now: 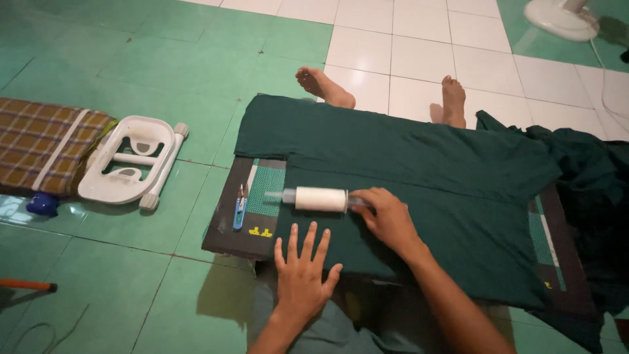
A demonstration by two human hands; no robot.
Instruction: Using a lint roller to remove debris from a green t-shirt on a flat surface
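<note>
While the right hand grips what looks like a lint roller, it lies sideways, just beyond the flat, spread fingers of the left hand.

Matt dark green cloth over a matt dark mat; roller of white paper with clear plastic handle; floor tiles smooth, glossy.

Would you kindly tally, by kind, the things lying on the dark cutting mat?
Lint roller, held by the right hand: 1
Thread snips: 1
Dark green cloth, pressed by the left hand: 1
Total: 3
</note>
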